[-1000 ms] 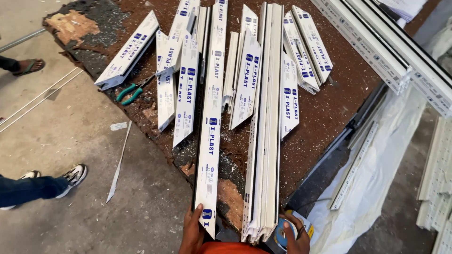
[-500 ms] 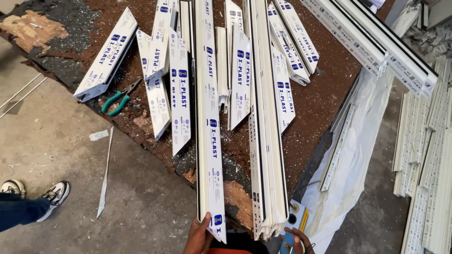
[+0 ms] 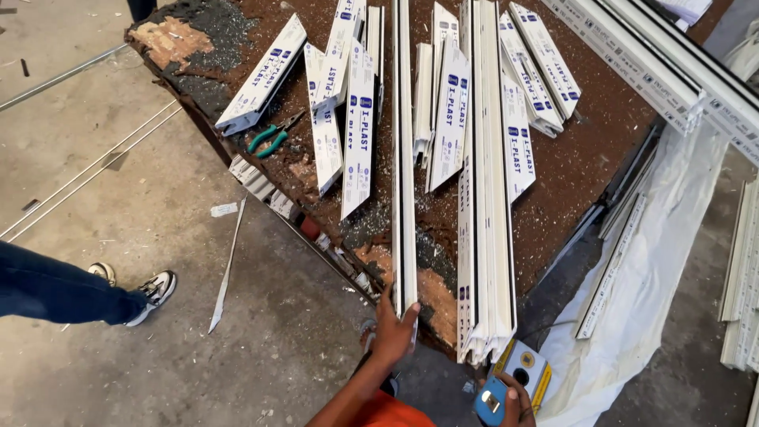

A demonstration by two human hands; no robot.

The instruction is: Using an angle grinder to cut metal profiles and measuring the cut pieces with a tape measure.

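My left hand [image 3: 393,332] grips the near end of a long white plastic profile strip [image 3: 404,158] that is turned on its edge and runs away from me across the brown worktable [image 3: 585,166]. My right hand [image 3: 514,399] holds a blue and yellow tape measure [image 3: 512,378] low at the frame's bottom, just below the near ends of a bundle of long white profiles [image 3: 489,198]. Several shorter white profile pieces with blue markings [image 3: 360,126] lie fanned out over the table.
Green-handled pliers [image 3: 269,138] lie on the table's left part. Long window frame sections [image 3: 672,71] rest at the upper right, and white sheeting [image 3: 672,261] hangs beside the table. Another person's leg and sneaker [image 3: 118,292] stand on the concrete floor at left, near a thin strip [image 3: 228,265].
The strip in my left hand has turned from lying flat, printed face up, onto its edge. The view shifted, and the tape measure in my right hand shows more fully.
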